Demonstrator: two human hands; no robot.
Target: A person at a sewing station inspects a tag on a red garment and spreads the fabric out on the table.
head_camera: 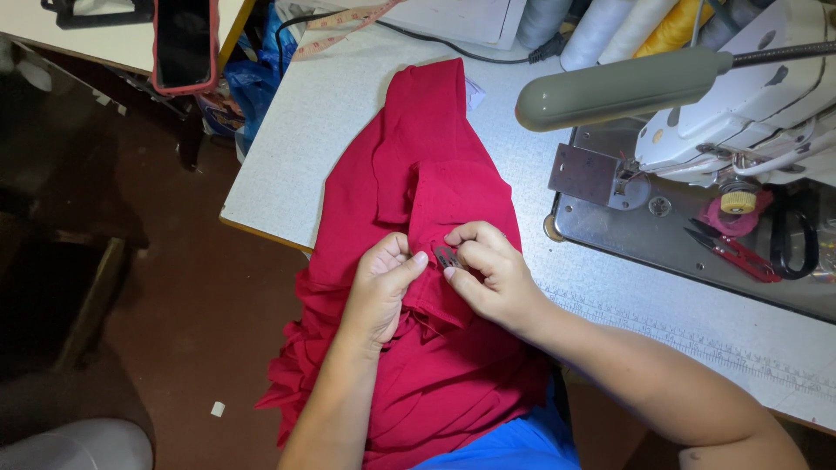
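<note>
Sewing workshop. Evidence: industrial sewing machine (749, 104) set into a worktable (348, 113), thread cones (610, 26) behind it, measuring tape (344, 26), red thread snips (736, 252), black scissors (797, 239), red garment (427, 261).

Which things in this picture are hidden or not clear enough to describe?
Head view:
- Small grey metal tool: mostly covered by the right hand, so its kind is unclear.
- Red cloth garment: its lower part hangs off the grey speckled table in shadow.
- Left hand: its fingers curl into the cloth.
- Thread cones: cut off by the top edge.
</note>
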